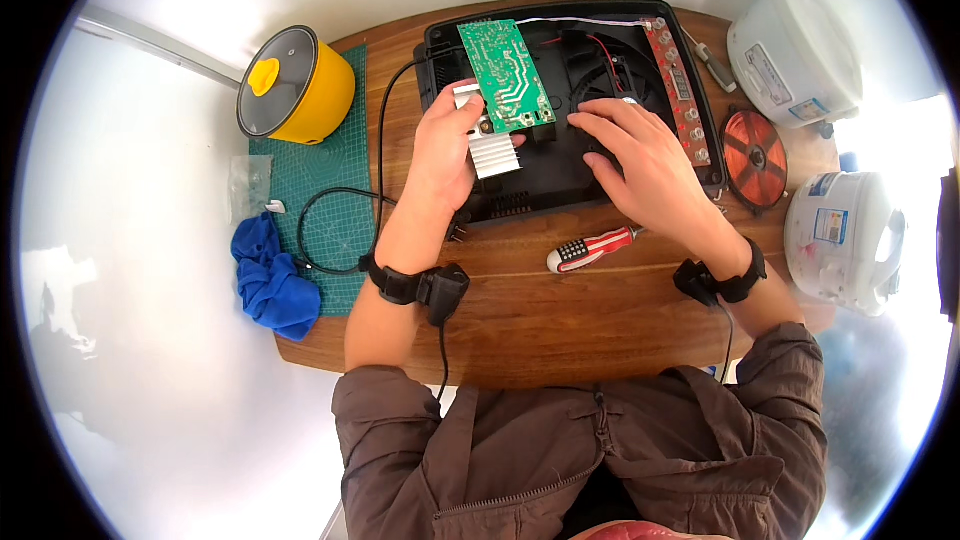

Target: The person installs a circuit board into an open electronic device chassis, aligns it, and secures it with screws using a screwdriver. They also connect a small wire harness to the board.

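A green circuit board (508, 65) is held in the left hand (443, 155), which is closed around its lower left side, with a finned silver heat sink (494, 155) seen at its lower edge. The board is held over the left part of an open black housing (575, 178), which is set on a wooden table (560, 330). The right hand (648, 162) is held half open over the housing, its fingers spread and slightly bent near a black fan (588, 65); nothing is seen gripped in it, and whether the housing is touched by its fingertips cannot be told. A red strip board (678, 85) is seated along the housing's right side. A screwdriver (592, 250) is laid in front of the housing, and a round copper-coloured coil (752, 155) is placed to its right
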